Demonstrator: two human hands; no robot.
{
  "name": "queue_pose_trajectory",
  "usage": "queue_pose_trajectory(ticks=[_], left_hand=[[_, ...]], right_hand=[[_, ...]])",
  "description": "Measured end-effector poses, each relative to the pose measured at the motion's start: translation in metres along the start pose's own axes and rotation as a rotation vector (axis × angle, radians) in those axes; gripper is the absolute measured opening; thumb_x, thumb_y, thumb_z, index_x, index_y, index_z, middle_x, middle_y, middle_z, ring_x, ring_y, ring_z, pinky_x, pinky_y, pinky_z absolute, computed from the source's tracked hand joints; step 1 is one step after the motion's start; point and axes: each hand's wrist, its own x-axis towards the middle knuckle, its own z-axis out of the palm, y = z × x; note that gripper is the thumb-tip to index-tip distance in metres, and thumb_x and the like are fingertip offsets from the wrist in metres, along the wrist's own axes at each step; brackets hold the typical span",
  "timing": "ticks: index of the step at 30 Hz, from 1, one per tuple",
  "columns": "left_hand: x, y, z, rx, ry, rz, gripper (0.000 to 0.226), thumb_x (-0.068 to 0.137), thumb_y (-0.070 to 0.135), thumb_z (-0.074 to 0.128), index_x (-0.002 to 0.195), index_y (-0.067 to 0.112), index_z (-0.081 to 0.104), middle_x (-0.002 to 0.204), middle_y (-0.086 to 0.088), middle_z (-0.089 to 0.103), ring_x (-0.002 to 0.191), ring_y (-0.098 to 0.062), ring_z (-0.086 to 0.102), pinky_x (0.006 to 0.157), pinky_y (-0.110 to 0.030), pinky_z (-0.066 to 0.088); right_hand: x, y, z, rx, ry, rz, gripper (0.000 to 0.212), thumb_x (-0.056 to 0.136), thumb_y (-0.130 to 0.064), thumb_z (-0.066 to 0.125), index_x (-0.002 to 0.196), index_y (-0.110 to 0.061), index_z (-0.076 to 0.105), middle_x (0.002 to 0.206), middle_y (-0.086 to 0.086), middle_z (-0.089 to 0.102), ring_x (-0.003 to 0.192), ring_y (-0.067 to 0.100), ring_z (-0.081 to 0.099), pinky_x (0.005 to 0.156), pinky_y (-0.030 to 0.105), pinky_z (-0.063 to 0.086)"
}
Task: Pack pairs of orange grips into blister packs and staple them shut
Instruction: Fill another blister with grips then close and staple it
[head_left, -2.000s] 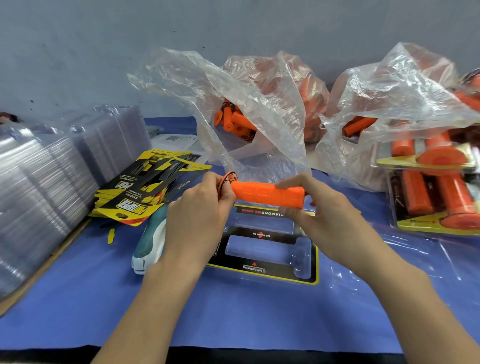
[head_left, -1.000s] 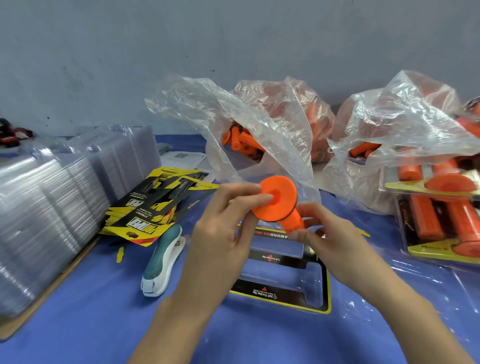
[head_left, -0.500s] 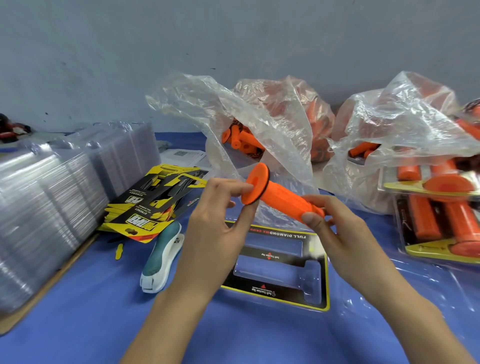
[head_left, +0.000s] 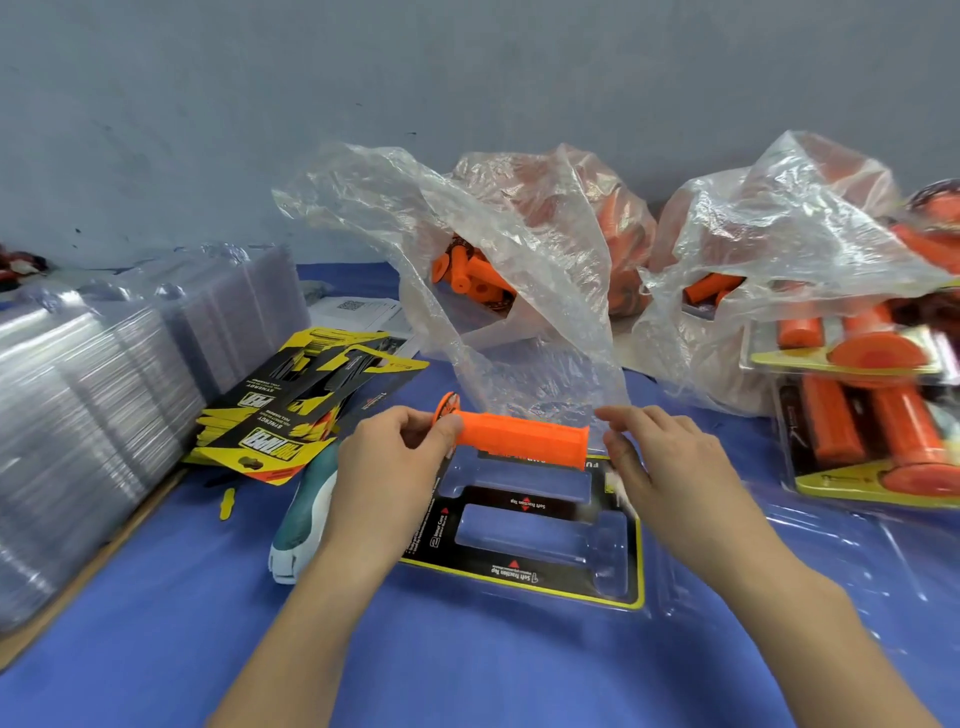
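I hold one orange grip (head_left: 522, 441) level above the open blister pack (head_left: 524, 574), whose black and yellow card shows two bare cavities. My left hand (head_left: 392, 462) pinches the grip at its flanged left end. Just off the grip's right end is my right hand (head_left: 662, 457), fingers loosely bent, with a small gap between the fingertips and the grip. A teal and white stapler (head_left: 304, 517) lies on the blue cloth left of the pack, partly behind my left wrist.
Clear plastic bags (head_left: 524, 244) of loose orange grips stand behind the pack. Filled packs (head_left: 872, 431) are piled at the right. Printed cards (head_left: 293, 410) and stacks of clear blister shells (head_left: 104, 395) lie at the left. A grey wall closes the back.
The grip has turned from tilted with its flange up to lying level and lower over the pack. My right hand has let go of its end.
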Motion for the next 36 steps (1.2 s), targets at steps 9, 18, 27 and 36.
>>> queue_pose_trajectory(ticks=[9, 18, 27, 36], left_hand=[[0.001, -0.003, 0.006, 0.128, -0.043, -0.045, 0.034, 0.088, 0.045, 0.067, 0.057, 0.03, 0.062, 0.059, 0.021, 0.065, 0.065, -0.007, 0.065, 0.071, -0.038, 0.054], [-0.002, -0.003, 0.01, 0.208, -0.063, -0.05, 0.041, 0.089, 0.044, 0.065, 0.052, 0.028, 0.061, 0.059, 0.02, 0.066, 0.063, -0.003, 0.061, 0.064, -0.029, 0.047], [-0.003, -0.005, 0.012, 0.236, -0.09, -0.071, 0.036, 0.09, 0.047, 0.062, 0.065, 0.023, 0.071, 0.063, 0.007, 0.07, 0.069, -0.011, 0.065, 0.066, -0.032, 0.049], [-0.004, -0.003, 0.013, 0.292, -0.088, -0.071, 0.032, 0.089, 0.048, 0.063, 0.064, 0.029, 0.067, 0.065, 0.008, 0.07, 0.069, -0.006, 0.062, 0.059, -0.027, 0.041]], right_hand=[[0.0, 0.008, 0.004, -0.1, -0.068, 0.109, 0.029, 0.103, -0.04, 0.034, 0.125, -0.034, 0.053, 0.118, -0.011, 0.063, 0.108, 0.022, 0.053, 0.095, 0.037, 0.037], [-0.001, 0.008, 0.007, -0.161, -0.108, 0.14, 0.034, 0.103, -0.046, 0.031, 0.129, -0.035, 0.049, 0.119, -0.007, 0.064, 0.111, 0.025, 0.054, 0.095, 0.037, 0.035], [-0.001, 0.008, 0.009, -0.15, -0.085, 0.121, 0.034, 0.102, -0.047, 0.034, 0.128, -0.035, 0.051, 0.117, -0.004, 0.06, 0.107, 0.025, 0.053, 0.093, 0.037, 0.036], [0.0, 0.008, 0.011, -0.155, -0.079, 0.104, 0.033, 0.101, -0.045, 0.037, 0.131, -0.037, 0.049, 0.115, -0.004, 0.057, 0.106, 0.025, 0.051, 0.092, 0.036, 0.036]])
